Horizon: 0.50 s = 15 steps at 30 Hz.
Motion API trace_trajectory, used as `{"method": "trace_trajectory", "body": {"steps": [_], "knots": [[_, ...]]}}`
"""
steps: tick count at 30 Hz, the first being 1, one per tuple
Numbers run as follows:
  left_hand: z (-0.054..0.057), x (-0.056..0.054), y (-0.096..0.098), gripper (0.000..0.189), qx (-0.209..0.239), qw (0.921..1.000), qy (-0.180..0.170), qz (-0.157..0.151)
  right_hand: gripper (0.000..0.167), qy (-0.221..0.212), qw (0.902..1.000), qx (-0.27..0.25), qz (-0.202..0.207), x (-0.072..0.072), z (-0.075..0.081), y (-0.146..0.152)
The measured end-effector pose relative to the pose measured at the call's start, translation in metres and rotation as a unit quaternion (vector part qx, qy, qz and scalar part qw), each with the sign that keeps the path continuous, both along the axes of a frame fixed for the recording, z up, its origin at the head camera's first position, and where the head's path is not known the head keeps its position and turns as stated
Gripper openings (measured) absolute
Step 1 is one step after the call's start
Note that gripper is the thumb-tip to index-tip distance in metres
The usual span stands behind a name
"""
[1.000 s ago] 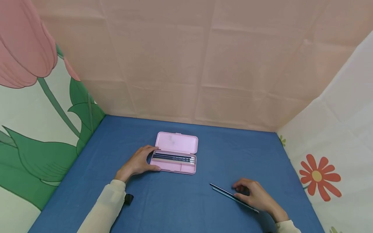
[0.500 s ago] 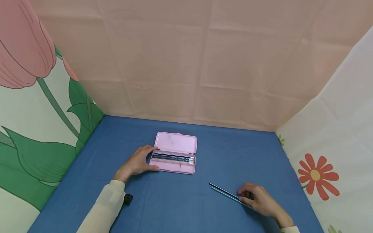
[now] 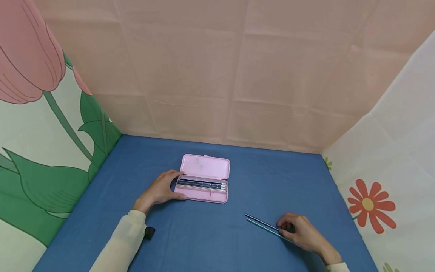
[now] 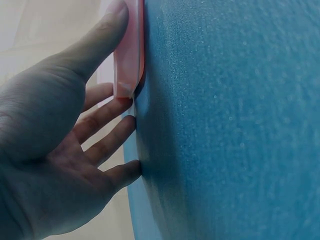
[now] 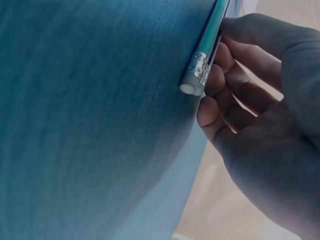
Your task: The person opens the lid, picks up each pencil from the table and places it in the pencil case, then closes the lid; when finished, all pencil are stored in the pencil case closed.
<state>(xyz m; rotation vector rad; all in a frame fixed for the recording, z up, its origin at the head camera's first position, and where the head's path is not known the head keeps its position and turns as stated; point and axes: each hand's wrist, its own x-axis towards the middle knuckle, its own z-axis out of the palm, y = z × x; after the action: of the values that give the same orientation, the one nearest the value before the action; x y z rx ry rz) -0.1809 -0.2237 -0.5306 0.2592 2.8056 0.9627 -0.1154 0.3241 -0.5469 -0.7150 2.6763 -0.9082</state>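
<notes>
A pink pencil case (image 3: 197,194) lies open on the blue cloth, its lid (image 3: 205,166) folded back. Several dark pencils (image 3: 202,184) lie side by side in its rear compartment. My left hand (image 3: 159,191) holds the case by its left end, thumb at the front wall and index finger at the back. To the right and nearer, my right hand (image 3: 301,233) pinches a teal pencil (image 3: 263,227) and a dark pencil (image 3: 257,220) between thumb and fingers, towards their eraser ends. In the right wrist view the white eraser (image 5: 188,88) and silver ferrules sit close together.
Blue cloth (image 3: 204,238) covers the table. A beige backdrop (image 3: 231,75) rises behind it. Printed flower panels stand at the left (image 3: 51,181) and right (image 3: 404,151). A black strap piece (image 3: 149,232) shows by the left sleeve.
My right hand has slid right along the two pencils, towards their eraser ends, and its fingers have drawn in around them. The left hand and the case keep their place.
</notes>
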Motion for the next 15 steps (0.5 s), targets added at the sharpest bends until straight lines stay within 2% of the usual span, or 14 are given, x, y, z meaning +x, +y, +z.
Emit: {"method": "trace_trajectory", "body": {"steps": [6, 15], "knots": [[0.0001, -0.0002, 0.0004, 0.101, 0.002, 1.0, -0.007, 0.0, 0.011, -0.001, 0.9999, 0.014, -0.006, -0.0018, 0.0003, -0.003], [0.0004, -0.0012, 0.003, 0.099, -0.009, 0.9999, -0.013, 0.007, 0.01, 0.008, 0.9999, 0.005, -0.013, -0.0071, 0.0033, -0.0048]]}}
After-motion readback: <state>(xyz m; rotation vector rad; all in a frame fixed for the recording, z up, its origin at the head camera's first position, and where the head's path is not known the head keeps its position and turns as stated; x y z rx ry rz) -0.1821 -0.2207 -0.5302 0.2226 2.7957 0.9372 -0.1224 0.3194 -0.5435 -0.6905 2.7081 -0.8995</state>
